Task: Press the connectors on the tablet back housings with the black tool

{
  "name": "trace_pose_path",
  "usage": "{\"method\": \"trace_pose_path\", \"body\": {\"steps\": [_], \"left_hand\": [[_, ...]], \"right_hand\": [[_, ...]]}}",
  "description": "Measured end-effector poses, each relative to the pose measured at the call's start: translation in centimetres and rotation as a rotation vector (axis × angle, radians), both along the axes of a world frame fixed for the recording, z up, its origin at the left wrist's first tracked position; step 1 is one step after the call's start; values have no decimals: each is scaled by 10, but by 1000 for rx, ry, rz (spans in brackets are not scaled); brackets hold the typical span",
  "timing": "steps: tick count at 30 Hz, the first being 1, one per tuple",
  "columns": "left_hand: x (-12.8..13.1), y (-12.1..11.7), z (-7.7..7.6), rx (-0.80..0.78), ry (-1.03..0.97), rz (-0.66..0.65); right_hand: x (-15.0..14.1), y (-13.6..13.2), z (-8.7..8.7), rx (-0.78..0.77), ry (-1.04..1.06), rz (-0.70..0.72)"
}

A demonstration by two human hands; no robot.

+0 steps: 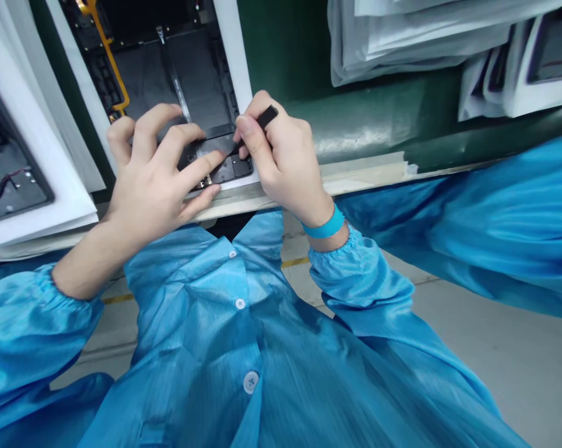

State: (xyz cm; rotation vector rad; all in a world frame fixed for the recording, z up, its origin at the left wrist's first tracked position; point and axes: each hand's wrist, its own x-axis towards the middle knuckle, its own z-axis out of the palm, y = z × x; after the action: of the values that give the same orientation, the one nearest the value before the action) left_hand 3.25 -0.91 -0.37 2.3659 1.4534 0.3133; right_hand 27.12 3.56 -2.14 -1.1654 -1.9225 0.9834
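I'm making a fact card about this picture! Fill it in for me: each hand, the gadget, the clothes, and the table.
Left hand: spread over the gadget's near end
Right hand: pinching a thin black tool
Gadget: opened up, dark parts inside, an orange strip along one side
Clothes: shiny blue coat, blue wristband on the right wrist
Table: green top, whitish sheets piled to the right

Flat rectangular dark-grey electronic device (201, 68): opened, inner panels exposed, lying level
Slim black stick (268, 116): slanted, upper end wider, lower tip at the device's near end
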Motion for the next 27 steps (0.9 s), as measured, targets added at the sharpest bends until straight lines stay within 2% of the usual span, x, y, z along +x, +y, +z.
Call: {"method": "trace_pose_path", "body": {"steps": [4, 8, 12, 17, 22, 25, 27], "left_hand": [[-1, -1, -1, 68, 38, -20], [-2, -3, -1, 46, 102, -40], [-6, -17, -2, 85, 63, -27], [-9, -40, -2, 36, 24, 15], [-4, -45, -4, 42, 13, 10], [-2, -45, 2, 21, 21, 16], [-3, -40, 14, -10, 15, -15]], "right_hand": [[0, -1, 0, 14, 36, 1], [0, -2, -1, 0, 23, 4], [2, -3, -2, -33, 33, -21], [8, -4, -7, -21, 113, -89], [9, -3, -9, -27, 111, -77], [8, -4, -6, -10, 107, -79], [8, -7, -4, 4, 153, -101]]}}
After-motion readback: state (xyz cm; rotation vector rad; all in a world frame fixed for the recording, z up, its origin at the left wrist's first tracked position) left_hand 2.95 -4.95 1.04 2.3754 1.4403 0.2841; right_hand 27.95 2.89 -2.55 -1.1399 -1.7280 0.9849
